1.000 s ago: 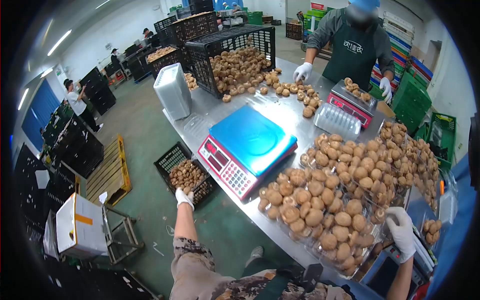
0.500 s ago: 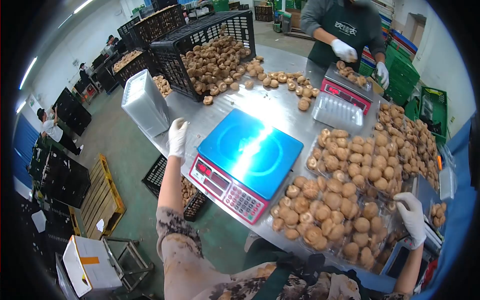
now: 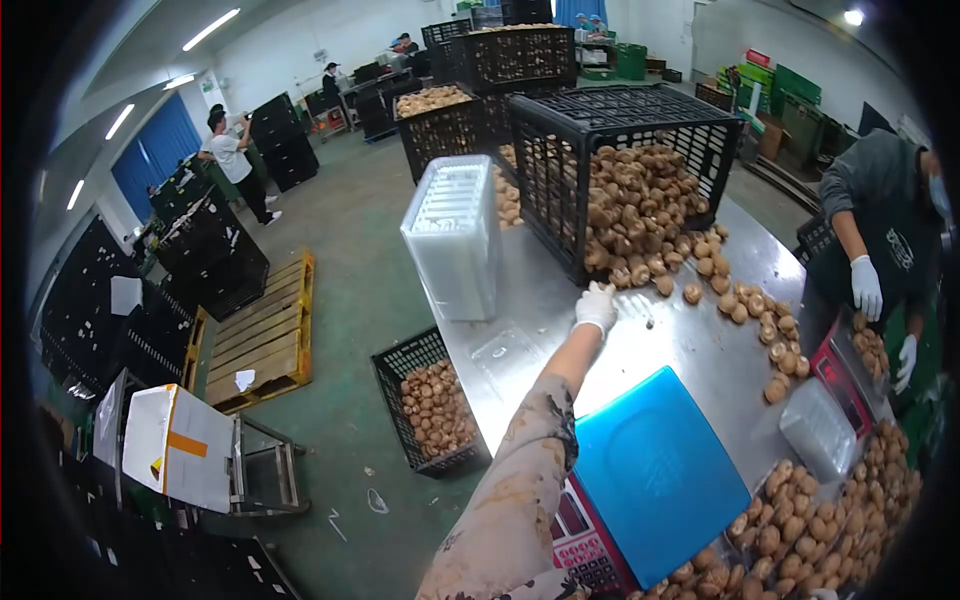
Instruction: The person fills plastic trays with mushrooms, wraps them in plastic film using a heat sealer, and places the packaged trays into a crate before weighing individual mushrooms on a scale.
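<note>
1. The left hand [image 3: 597,307], in a white glove, is stretched out over the counter [image 3: 690,350] on a patterned sleeve.
2. Its fingers [image 3: 600,292] point down and look loosely bent. I cannot tell whether they hold anything.
3. The right hand is out of view.
4. The mushrooms [image 3: 650,215] lie just beyond the left hand, spilling from a black crate [image 3: 620,120] tipped on its side at the far end of the counter. The nearest ones are just beside the fingertips.
5. A loose trail of them runs to the right along the counter, towards a co-worker.
6. A stack of clear trays [image 3: 455,235] stands to the left of the crate, near the counter's edge.
7. A scale [image 3: 655,480] with a blue top sits on the counter close to the person, right of the sleeve.
8. Packed mushroom trays [image 3: 820,520] lie to the right of the scale, with an empty clear tray [image 3: 815,430] just behind them.
9. A floor crate [image 3: 430,405] part-filled with mushrooms stands on the floor beside the counter, below the arm.
10. The co-worker's gloved hands [image 3: 866,287] are at a red scale [image 3: 845,375] bearing mushrooms, at the right.
11. A wooden pallet [image 3: 265,335] and a white box [image 3: 175,445] are on the floor at the left, well apart from the counter.
</note>
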Tool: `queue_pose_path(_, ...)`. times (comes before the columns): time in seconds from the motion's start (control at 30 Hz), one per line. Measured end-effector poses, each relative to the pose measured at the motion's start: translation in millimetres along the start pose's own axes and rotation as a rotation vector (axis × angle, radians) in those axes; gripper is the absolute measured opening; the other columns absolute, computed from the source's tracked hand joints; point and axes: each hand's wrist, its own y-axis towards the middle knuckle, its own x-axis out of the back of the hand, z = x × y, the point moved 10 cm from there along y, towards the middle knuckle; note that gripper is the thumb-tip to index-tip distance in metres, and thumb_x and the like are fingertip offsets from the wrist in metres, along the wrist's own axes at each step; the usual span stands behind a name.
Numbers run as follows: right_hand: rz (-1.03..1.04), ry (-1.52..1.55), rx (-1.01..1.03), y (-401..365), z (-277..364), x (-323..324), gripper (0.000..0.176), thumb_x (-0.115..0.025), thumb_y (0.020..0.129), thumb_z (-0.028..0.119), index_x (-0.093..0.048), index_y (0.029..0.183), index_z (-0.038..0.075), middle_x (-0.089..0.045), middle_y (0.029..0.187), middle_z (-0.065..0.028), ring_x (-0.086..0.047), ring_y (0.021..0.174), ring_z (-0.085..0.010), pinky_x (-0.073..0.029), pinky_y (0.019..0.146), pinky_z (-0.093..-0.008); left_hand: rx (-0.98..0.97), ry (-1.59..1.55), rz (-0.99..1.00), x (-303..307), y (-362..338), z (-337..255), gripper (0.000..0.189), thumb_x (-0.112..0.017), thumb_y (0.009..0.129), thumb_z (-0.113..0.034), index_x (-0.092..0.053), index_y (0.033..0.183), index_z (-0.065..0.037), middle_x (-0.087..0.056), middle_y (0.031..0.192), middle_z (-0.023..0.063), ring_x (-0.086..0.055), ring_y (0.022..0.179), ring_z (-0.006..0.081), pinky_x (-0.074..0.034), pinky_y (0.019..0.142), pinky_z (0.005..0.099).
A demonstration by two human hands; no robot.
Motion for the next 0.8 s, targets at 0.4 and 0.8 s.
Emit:
queue_pose_path(0.4, -0.185, 0.225, 0.182, 44.1, 34.3, -7.8, 0.008, -0.057, 0.077, -0.003, -0.061, 0.084, -0.002, -0.06, 0.08, -0.0125, -0.06, 0.079, -0.0226, -0.046, 0.075, -0.0306, 0.243, -0.981, 0.153, -0.6, 8.2, 29.7, 0.021, -0.057, 0.082, -0.013, -0.067, 0.098, -0.003, -0.065, 0.087, 0.0149, -0.064, 0.08, 0.0231, -0.051, 0.069, 0.0332)
queue_pose_path(0.8, -0.142, 0.363, 0.702, 96.4, 275.7, 20.2, 0.041, -0.067, 0.08, 0.016, -0.057, 0.119, 0.008, -0.059, 0.113, -0.0117, -0.062, 0.094, -0.0282, -0.05, 0.082, -0.0343, 0.053, -1.569, 1.001, 110.4, -181.6, -197.3, 0.039, -0.053, 0.096, -0.031, -0.053, 0.12, 0.0, -0.065, 0.095, 0.0098, -0.063, 0.079, 0.0147, -0.052, 0.07, 0.0258)
